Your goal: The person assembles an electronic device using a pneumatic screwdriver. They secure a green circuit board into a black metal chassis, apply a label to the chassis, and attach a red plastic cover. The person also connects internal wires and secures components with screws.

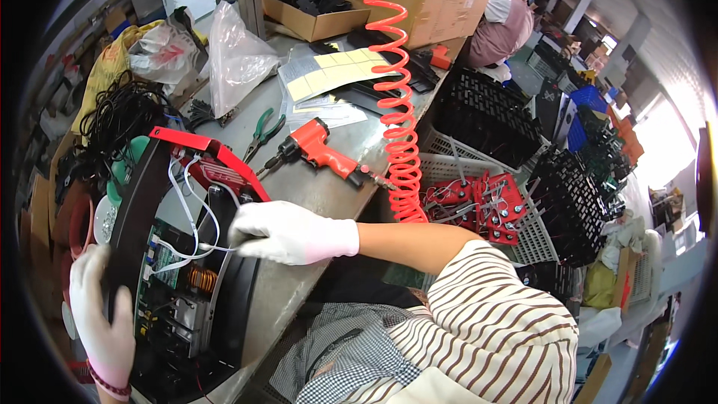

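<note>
A black electronics housing point(134, 202) lies open on the bench at the left, its circuit board point(161, 254) and a copper-wound coil point(202, 278) showing inside. A red panel point(217, 157) leans at its far end. White cables point(182, 198) run from the panel to the board. My right hand point(295, 233), in a white glove, is closed above the housing's right side, a white cable running into its bent fingers. At the left outer edge of the housing is my left hand point(101, 322), also gloved, thumb and fingers apart and holding nothing.
Beyond the housing lie a red power screwdriver point(318, 151), green-handled pliers point(263, 133) and yellow-and-white sheets point(329, 78). A coiled red air hose point(400, 120) hangs down at the bench edge. Crates with red panels point(486, 206) stand right; a co-worker point(505, 26) sits farther off.
</note>
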A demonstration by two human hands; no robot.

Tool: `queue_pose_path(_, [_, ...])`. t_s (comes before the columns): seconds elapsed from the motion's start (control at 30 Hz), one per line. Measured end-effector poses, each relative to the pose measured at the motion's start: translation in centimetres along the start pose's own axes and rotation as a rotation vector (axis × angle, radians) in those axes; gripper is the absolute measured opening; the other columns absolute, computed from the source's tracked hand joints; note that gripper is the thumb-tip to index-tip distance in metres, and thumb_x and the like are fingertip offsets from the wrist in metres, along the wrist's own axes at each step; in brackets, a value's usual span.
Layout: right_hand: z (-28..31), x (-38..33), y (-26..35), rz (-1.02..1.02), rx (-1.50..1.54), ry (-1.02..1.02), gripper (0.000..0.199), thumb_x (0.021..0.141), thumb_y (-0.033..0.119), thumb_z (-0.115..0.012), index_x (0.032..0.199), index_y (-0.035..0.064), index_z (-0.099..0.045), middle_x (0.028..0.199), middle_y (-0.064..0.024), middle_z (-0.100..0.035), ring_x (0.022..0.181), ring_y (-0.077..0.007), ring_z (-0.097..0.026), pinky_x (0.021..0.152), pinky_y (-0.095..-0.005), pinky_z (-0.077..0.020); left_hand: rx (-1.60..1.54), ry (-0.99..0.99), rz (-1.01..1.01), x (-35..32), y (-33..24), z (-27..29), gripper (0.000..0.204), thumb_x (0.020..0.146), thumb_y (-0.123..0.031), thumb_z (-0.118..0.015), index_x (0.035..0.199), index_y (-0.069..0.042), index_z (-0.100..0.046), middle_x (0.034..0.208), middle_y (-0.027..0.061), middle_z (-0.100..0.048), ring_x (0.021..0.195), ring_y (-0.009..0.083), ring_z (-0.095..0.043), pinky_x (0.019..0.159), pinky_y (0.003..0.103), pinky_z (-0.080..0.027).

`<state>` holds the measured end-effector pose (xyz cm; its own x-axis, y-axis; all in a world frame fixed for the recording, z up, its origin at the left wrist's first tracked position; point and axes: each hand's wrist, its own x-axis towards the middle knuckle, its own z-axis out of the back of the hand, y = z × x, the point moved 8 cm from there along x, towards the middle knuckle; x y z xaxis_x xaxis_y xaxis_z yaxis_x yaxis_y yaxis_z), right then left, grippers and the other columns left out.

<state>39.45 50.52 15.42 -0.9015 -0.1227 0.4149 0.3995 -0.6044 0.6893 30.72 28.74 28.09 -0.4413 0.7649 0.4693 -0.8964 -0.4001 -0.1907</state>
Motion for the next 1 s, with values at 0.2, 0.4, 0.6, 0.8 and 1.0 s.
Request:
queue_pose_path(0.2, [-2.0, 3.9, 4.9, 0.123, 0.186, -0.131, 0.018, 0.086, 0.019, -0.065, 0.097, 0.0042, -0.066, 0.09, -0.0105, -0.059, 0.086, -0.0282, -0.061, 0.075, -0.0364, -0.0481, -0.119, 0.185, -0.009, 2.4, -4.1, -2.8, 0.018, 0.074, 0.005, -0.061, 0.092, 0.003, -0.061, 0.078, 0.0104, -0.061, 0.065, 0.0195, -0.058, 0.06, 0.028, -0.045])
queue_pose_path(0.4, [-2.4, 3.7, 5.1, 0.071, 0.151, -0.105, 0.017, 0.088, 0.022, -0.063, 0.096, 0.0078, -0.067, 0.091, -0.0086, -0.059, 0.086, -0.0282, -0.062, 0.074, -0.0382, -0.0488, -0.485, 0.233, 0.498, 1.8, -1.3, -3.8, 0.006, 0.082, 0.004, -0.057, 0.088, 0.003, -0.06, 0.075, 0.0035, -0.061, 0.063, 0.0044, -0.054, 0.056, 0.021, -0.042])
queue_pose_path(0.6, [-1.9, 3.9, 5.4, 0.114, 0.041, -0.205, 0.017, 0.083, 0.023, -0.066, 0.089, 0.0076, -0.068, 0.085, -0.0089, -0.059, 0.085, -0.0281, -0.062, 0.073, -0.0391, -0.0494, -0.535, 0.378, 0.528, 1.3, -1.2, -4.8, 0.004, 0.083, 0.004, -0.056, 0.085, 0.005, -0.06, 0.064, 0.0019, -0.058, 0.058, 0.0042, -0.053, 0.053, 0.021, -0.042])
queue_pose_path(0.8, [-1.2, 5.4, 9.1, 0.368, -0.364, -0.381, 0.015, 0.072, 0.019, -0.071, 0.082, 0.013, -0.063, 0.076, -0.0027, -0.057, 0.071, -0.0249, -0.057, 0.065, -0.0392, -0.0429, -0.665, 0.441, 0.702, 0.4, 0.2, -5.5, 0.015, 0.089, -0.014, -0.056, 0.094, 0.0, -0.059, 0.071, 0.0009, -0.06, 0.056, 0.007, -0.059, 0.047, 0.02, -0.04])
queue_pose_path(1.0, [-1.9, 5.1, 7.2, 0.162, -0.058, -0.331, 0.014, 0.08, 0.003, -0.071, 0.094, 0.001, -0.069, 0.086, -0.0045, -0.062, 0.082, -0.0152, -0.055, 0.075, -0.0269, -0.0446, -0.805, 0.565, 0.536, 0.6, 0.1, -5.9, 0.033, 0.094, -0.031, -0.056, 0.107, -0.001, -0.061, 0.083, 0.0071, -0.07, 0.064, 0.0077, -0.066, 0.052, 0.018, -0.047])
